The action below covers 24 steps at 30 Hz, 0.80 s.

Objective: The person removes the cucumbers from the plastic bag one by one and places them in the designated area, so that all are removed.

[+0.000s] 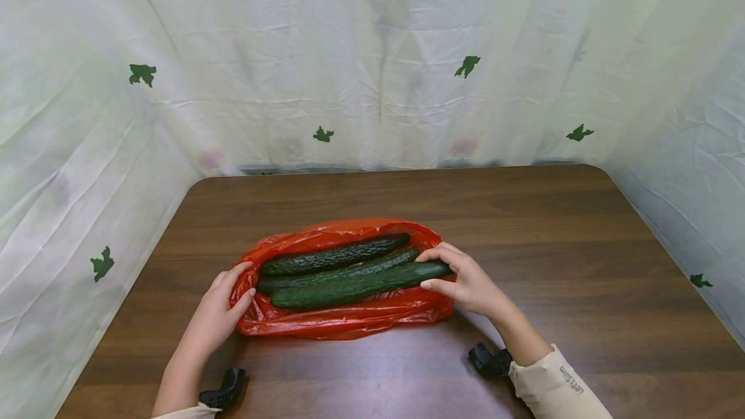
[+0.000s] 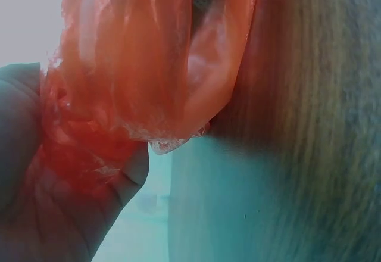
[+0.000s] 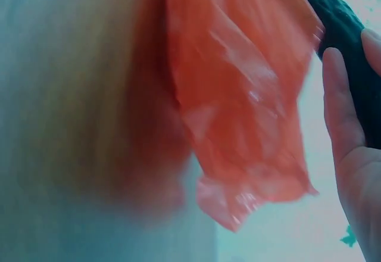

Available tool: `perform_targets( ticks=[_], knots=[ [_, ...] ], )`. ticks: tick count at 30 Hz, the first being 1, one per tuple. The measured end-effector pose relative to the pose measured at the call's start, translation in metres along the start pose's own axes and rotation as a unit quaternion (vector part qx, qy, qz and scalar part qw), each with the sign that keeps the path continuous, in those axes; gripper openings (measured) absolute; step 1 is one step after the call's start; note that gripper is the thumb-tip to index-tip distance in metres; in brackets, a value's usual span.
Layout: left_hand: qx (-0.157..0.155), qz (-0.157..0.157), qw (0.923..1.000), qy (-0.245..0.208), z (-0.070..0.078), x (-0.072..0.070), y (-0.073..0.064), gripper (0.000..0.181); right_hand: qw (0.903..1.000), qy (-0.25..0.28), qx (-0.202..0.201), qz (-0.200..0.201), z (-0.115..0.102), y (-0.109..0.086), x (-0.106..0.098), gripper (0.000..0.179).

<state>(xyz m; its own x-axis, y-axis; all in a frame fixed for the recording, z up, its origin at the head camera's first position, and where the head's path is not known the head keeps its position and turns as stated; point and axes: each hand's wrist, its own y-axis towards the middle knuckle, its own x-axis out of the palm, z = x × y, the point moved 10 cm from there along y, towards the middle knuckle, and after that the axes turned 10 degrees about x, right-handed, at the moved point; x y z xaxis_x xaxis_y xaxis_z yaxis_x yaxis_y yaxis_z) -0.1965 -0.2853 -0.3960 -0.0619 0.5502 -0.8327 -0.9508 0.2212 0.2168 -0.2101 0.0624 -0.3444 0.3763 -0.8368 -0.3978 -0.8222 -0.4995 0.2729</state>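
- Right hand [image 1: 465,280]: thumb and fingers parted just enough to grip the right end of the front cucumber [image 1: 349,288] between them.
- Left hand [image 1: 218,309]: thumb and fingertips slightly apart, pinching the gathered left end of the red plastic bag [image 1: 349,327].
- Front cucumber: lies inside the bag, slanting up to the right, beside the middle cucumber [image 1: 372,268]; the back cucumber [image 1: 334,257] lies beyond, along the bag's far side.
- Bag: thin, glossy and crumpled, spread wide at the top, resting on the table's near half, a little left of centre.
- At the wrists: a black device [image 1: 489,361] by the pale right sleeve [image 1: 559,383], another black device [image 1: 226,390] at the left.
- Table [image 1: 582,277]: brown wood grain, rounded far corners, a soft sheen of light in front of the bag.
- Room: whitish, creased cloth [image 1: 349,50] hangs behind and along both sides, printed with scattered green leaves [image 1: 142,74] and faint pinkish smudges.
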Motion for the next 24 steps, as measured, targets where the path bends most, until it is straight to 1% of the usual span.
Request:
perform_targets(
  ticks=[7, 11, 15, 19, 22, 24],
  knots=[
    [-0.004, 0.005, 1.0, -0.006, -0.004, 0.001, 0.0, 0.051, 0.9986, 0.027, 0.021, 0.041, -0.001, -0.009, -0.033, 0.033],
    [0.002, 0.013, 0.9999, -0.007, -0.002, 0.0, 0.0, 0.051, 0.9964, 0.032, 0.021, 0.075, -0.003, -0.016, -0.054, 0.035],
    [0.005, 0.019, 0.9998, -0.008, 0.0, -0.002, 0.0, 0.051, 0.993, 0.02, 0.018, 0.115, -0.003, -0.023, -0.076, 0.037],
    [0.005, 0.019, 0.9998, -0.008, 0.001, -0.003, 0.0, 0.051, 0.9901, 0.008, 0.011, 0.14, 0.0, -0.032, -0.095, 0.038],
    [0.004, 0.017, 0.9998, -0.009, 0.0, -0.002, -0.001, 0.051, 0.9877, -0.001, 0.008, 0.156, 0.007, -0.041, -0.11, 0.039],
    [0.003, 0.017, 0.9998, -0.008, -0.001, -0.001, -0.001, 0.052, 0.9857, -0.006, 0.013, 0.168, 0.016, -0.048, -0.121, 0.04]
  ],
)
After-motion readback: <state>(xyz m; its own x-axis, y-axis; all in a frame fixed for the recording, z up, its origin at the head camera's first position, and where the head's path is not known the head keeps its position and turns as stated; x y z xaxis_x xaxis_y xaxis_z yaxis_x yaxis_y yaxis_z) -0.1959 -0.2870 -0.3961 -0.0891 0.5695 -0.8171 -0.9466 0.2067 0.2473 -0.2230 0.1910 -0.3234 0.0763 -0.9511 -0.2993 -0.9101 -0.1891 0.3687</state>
